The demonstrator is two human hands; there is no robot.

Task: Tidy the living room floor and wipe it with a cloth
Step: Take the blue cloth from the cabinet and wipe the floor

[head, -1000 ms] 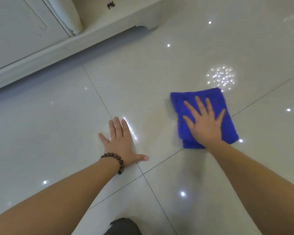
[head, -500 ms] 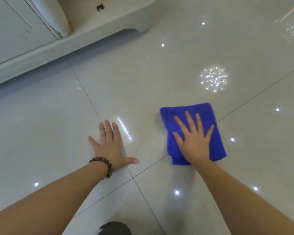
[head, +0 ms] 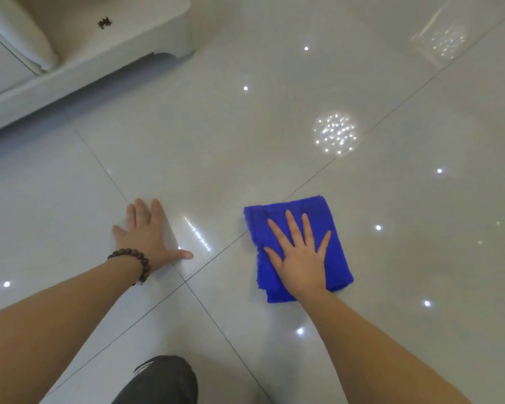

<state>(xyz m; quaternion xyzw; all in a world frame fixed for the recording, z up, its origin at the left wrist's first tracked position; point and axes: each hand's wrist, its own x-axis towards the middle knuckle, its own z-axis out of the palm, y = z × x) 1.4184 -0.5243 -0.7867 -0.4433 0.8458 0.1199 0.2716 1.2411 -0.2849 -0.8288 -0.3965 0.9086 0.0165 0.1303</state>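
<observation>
Right hand: the right hand [head: 301,258] lies flat, palm down, on the blue cloth [head: 327,223], fingers straight and spread wide, thumb angled out to the left. It presses the cloth to the floor and curls round nothing.

Cloth: folded into a rough rectangle, bright blue and fluffy, it lies on the tiled floor [head: 216,147] to the right of where two grout lines cross. Its far left part lies over a grout line. The near edge shows stacked layers (the fold is plain there). Most of its middle is hidden under the hand.

Left hand: the left hand [head: 146,240] also rests flat on the floor, palm down, fingers straight and held close together, thumb stretched out to the right. It holds nothing and is well apart from the cloth, on the neighbouring tile.

Bracelet: a bracelet [head: 134,262] of dark round beads circles the left wrist.

Floor: glossy pale tiles, dotted with small bright reflections of lights, including one round cluster beyond the cloth.

Furniture: a white piece of furniture [head: 79,71] stands at the upper left, its base raised on a short foot, with a shadow beneath. A small dark mark shows on its side.

Knee: a dark trouser knee [head: 164,380] shows at the bottom edge, between the two forearms.
</observation>
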